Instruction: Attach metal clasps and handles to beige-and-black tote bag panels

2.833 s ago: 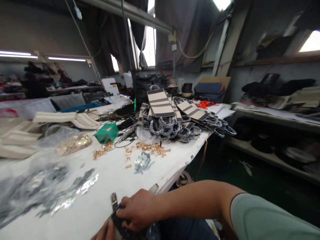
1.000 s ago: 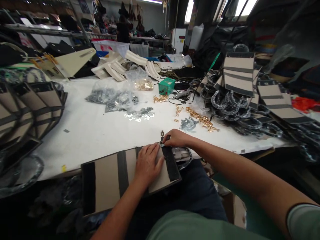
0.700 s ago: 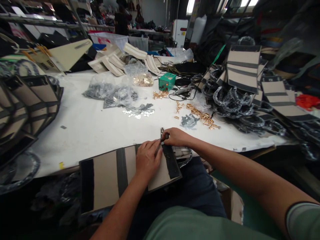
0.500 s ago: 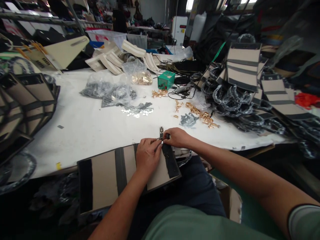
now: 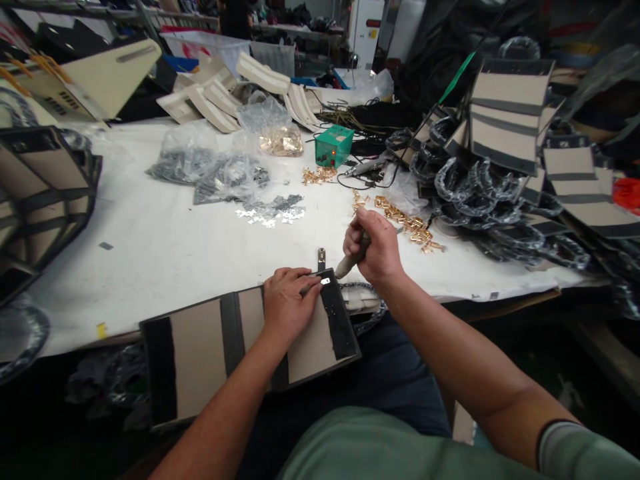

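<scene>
A beige bag panel with dark stripes (image 5: pixel 205 343) lies across the table's near edge and my lap. My left hand (image 5: pixel 287 310) rests on it, fingers pinched on a small silver metal plate (image 5: pixel 325 281) at the top of the dark strip (image 5: pixel 337 320). My right hand (image 5: pixel 375 250) is closed round a pen-like corded tool (image 5: pixel 350 261), its tip pointing down at that plate. A small metal clasp (image 5: pixel 321 257) pokes up just behind the panel's top edge.
The white table (image 5: pixel 175 247) carries gold fittings (image 5: pixel 405 223), silver pieces (image 5: pixel 273 212), plastic bags of hardware (image 5: pixel 220 177) and a green box (image 5: pixel 334 145) with a cord. Stacks of striped bags with wrapped handles fill the right (image 5: pixel 505 153) and left (image 5: pixel 40 193).
My right hand left the panel's top, took the corded tool and now holds it tip-down by the plate. My left hand stayed pinched on the plate. The view tilted down.
</scene>
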`<state>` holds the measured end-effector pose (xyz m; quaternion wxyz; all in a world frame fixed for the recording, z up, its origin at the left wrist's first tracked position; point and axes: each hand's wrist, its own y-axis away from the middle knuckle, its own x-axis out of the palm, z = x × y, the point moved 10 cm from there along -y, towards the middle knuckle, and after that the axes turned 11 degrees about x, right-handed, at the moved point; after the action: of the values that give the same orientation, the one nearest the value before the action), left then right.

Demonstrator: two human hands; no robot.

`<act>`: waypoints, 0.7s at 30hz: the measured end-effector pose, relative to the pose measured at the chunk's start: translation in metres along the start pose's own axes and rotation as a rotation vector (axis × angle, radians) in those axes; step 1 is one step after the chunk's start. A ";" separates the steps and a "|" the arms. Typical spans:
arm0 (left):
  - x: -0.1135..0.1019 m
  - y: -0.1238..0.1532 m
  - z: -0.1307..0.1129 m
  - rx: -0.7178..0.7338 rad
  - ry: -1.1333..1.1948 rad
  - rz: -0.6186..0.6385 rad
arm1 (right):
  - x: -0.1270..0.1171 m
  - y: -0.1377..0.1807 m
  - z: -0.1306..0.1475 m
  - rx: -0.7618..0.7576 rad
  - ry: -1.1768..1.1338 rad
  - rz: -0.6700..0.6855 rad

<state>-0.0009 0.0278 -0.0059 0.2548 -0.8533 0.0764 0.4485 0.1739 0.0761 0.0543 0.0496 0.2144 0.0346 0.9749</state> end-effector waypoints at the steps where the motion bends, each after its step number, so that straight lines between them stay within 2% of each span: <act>1: 0.000 0.000 0.000 -0.003 -0.001 0.000 | -0.003 -0.004 -0.012 0.033 -0.068 -0.014; 6: 0.000 0.000 0.000 -0.015 -0.012 0.005 | -0.021 -0.014 -0.048 0.113 -0.288 -0.097; 9: 0.001 0.000 0.001 -0.025 -0.015 0.018 | -0.026 -0.017 -0.056 0.146 -0.337 -0.123; 13: 0.003 0.000 0.002 -0.031 -0.014 0.029 | -0.025 -0.019 -0.057 0.134 -0.293 -0.134; 17: 0.005 0.000 0.001 -0.014 -0.012 0.036 | -0.002 -0.008 -0.046 0.023 -0.084 -0.052; 21: 0.004 -0.004 0.006 -0.021 -0.039 0.106 | 0.046 0.015 -0.034 -0.113 0.372 0.131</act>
<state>-0.0017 0.0351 -0.0101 0.2234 -0.8417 0.1117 0.4787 0.1165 0.0645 0.0441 -0.0094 0.0295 -0.0257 0.9992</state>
